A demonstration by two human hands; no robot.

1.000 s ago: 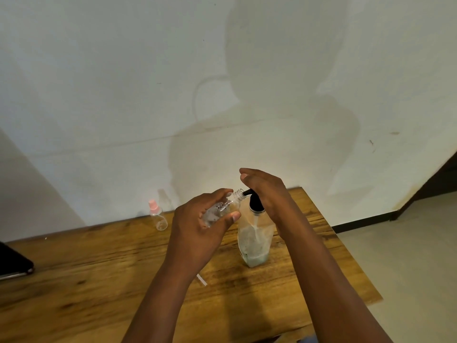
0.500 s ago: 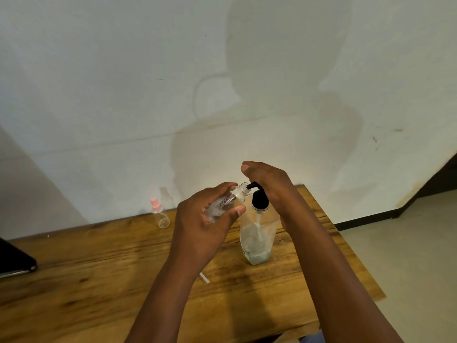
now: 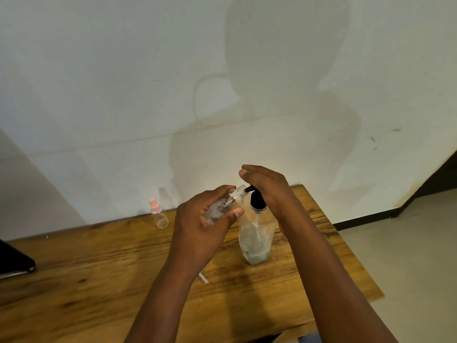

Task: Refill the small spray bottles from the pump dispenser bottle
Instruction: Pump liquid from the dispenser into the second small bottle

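My left hand (image 3: 202,221) grips a small clear spray bottle (image 3: 226,204) with its cap off, tilted so its open neck meets the black spout of the pump dispenser bottle (image 3: 254,237). That dispenser stands upright on the wooden table (image 3: 99,268), clear, with a little pale liquid at the bottom. My right hand (image 3: 269,189) lies palm down over the black pump head and hides its top. A second small clear spray bottle (image 3: 158,214) with a pink cap stands at the table's back edge, left of my hands.
A thin white tube (image 3: 203,278) lies on the table beneath my left wrist. A dark flat device (image 3: 14,263) sits at the table's left edge. A white wall rises just behind the table; tiled floor (image 3: 408,256) lies to the right.
The pump head under my right hand has risen slightly, and both hands sit a little higher. The small bottle's neck stays at the spout.
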